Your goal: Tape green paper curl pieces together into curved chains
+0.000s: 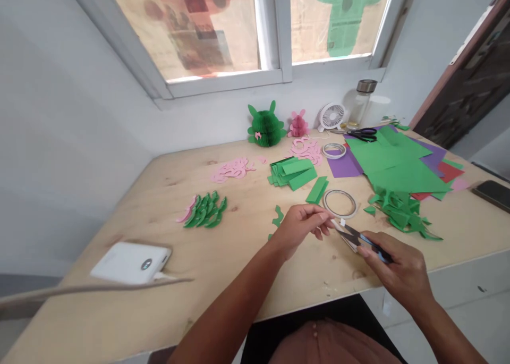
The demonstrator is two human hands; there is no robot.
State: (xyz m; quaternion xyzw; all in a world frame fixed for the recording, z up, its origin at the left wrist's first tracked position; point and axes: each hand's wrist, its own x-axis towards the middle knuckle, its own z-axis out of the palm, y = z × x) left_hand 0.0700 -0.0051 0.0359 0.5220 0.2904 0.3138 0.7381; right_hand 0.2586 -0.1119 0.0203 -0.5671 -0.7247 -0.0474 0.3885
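Note:
Scissors (pixel 376 245) with dark and blue handles are gripped in my right hand (pixel 402 263), their blades spread and pointing left. Between the blades runs a thin white strip (pixel 337 225), pinched at its left end by the fingertips of my left hand (pixel 305 226). A small white piece (pixel 342 222) shows by the upper blade. Just behind the hands a roll of tape (pixel 340 203) lies flat on the wooden table (pixel 239 268). Wavy green cutouts (pixel 278 216) lie left of my left hand, partly covered by it.
Green strips (pixel 292 172), pink scraps (pixel 233 170) and curved green pieces (pixel 205 210) lie further back and left. A white power bank (pixel 131 262) is front left. Green sheets (pixel 398 162), green scraps (pixel 406 212) and a phone (pixel 493 195) are at right; a glass bottle (pixel 358 109) stands behind.

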